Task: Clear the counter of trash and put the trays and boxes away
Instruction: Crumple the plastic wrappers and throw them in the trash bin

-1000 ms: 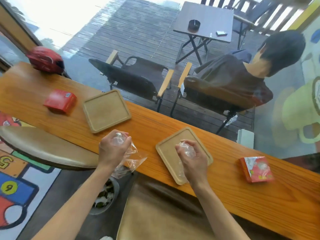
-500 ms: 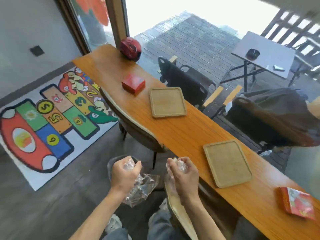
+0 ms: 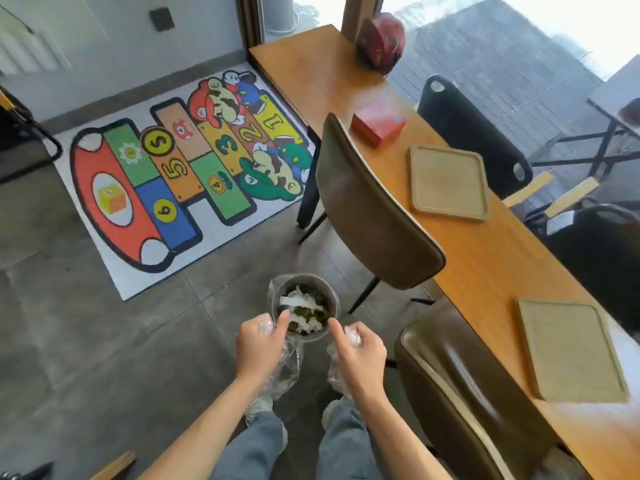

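Observation:
My left hand (image 3: 260,344) grips a crumpled clear plastic wrapper (image 3: 285,368) that hangs below the fist. My right hand (image 3: 360,355) holds a second clear plastic wrapper (image 3: 335,367). Both hands hover just at the near rim of a small grey trash bin (image 3: 331,299) on the floor, which holds white paper and dark scraps. On the long wooden counter (image 3: 485,258) lie two pale wooden trays, one further along (image 3: 448,181) and one nearer (image 3: 571,351). A red box (image 3: 377,123) rests beyond the far tray.
Two brown leather chairs (image 3: 367,209) (image 3: 467,386) stand pushed against the counter to my right. A red helmet (image 3: 381,41) sits at the counter's far end. A colourful hopscotch mat (image 3: 180,174) covers the grey floor to the left. My legs show below.
I have turned away from the counter and lowered both hands, still gripping the plastic wrappers, down to the trash bin on the floor.

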